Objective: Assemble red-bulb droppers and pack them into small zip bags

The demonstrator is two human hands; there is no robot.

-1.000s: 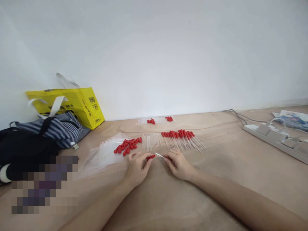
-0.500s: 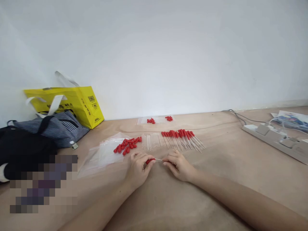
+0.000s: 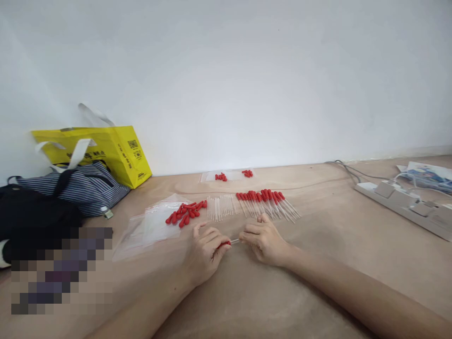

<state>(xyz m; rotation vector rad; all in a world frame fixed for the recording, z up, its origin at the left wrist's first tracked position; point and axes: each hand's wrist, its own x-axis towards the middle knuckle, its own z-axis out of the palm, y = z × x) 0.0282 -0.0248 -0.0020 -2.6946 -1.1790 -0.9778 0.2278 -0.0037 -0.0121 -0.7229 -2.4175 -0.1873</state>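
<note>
Pinkish-tan tabletop [image 3: 247,301], smooth and faintly sheened, carries everything: nearest, the left hand [image 3: 208,249] pinches a red, rubbery-looking bulb [image 3: 225,244] and the right hand [image 3: 263,239] pinches a thin clear tube [image 3: 235,241] meeting it, probably aligned so the ends fit. Beyond, loose bulbs [image 3: 174,218] lie on filmy zip bags [image 3: 155,226], beside bare tubes [image 3: 219,207] and droppers [image 3: 263,195] fanned red-end-away (presumably for order), with a clear packet [image 3: 233,175] near the plain white wall [image 3: 247,84].
</note>
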